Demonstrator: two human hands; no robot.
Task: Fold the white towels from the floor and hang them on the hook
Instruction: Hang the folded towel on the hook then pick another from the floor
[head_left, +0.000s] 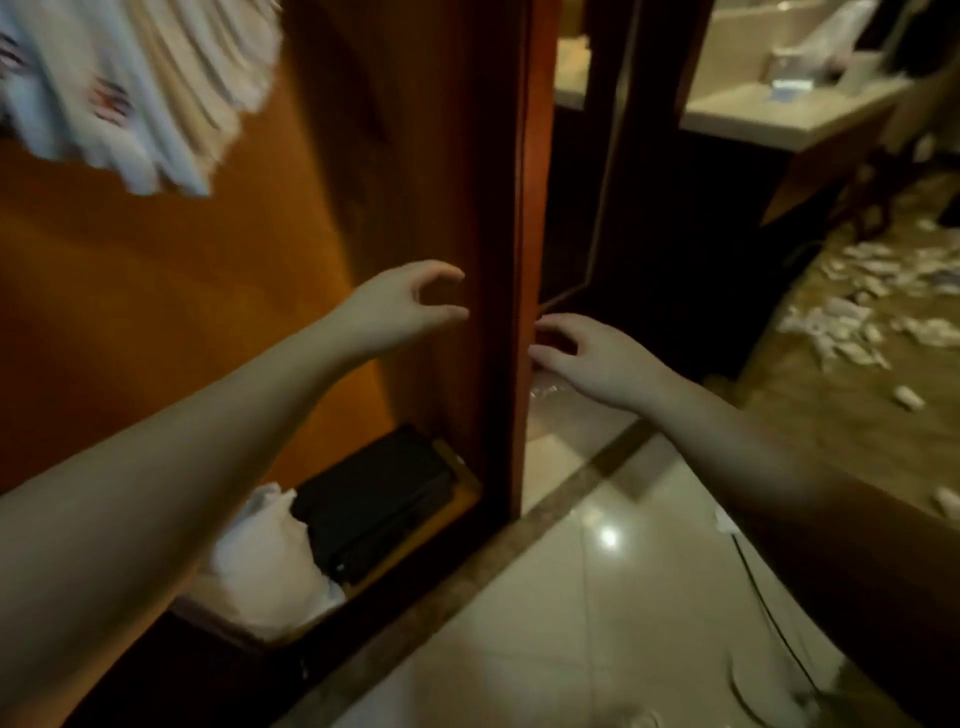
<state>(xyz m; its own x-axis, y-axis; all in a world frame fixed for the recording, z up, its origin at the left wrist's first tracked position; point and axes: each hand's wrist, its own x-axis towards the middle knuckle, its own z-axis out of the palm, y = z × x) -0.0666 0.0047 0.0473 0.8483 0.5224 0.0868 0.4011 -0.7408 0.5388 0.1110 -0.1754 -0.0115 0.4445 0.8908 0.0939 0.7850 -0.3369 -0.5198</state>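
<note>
A white cloth with fringed edges and small red marks (130, 88) hangs blurred at the top left inside an open wooden wardrobe. A crumpled white towel (265, 566) lies on the wardrobe floor at the bottom left, partly behind my left forearm. My left hand (400, 306) reaches forward inside the wardrobe, fingers loosely curved and holding nothing. My right hand (587, 358) hovers just right of the wardrobe's upright side panel (530, 260), fingers spread and relaxed, empty. No hook can be made out.
A black box (379, 509) sits beside the towel on the wardrobe floor. Glossy floor tiles (597, 597) lie at the bottom right, crossed by a thin black cable (763, 603). Scattered white scraps (852, 322) litter the carpet at right. A counter (779, 109) stands at the top right.
</note>
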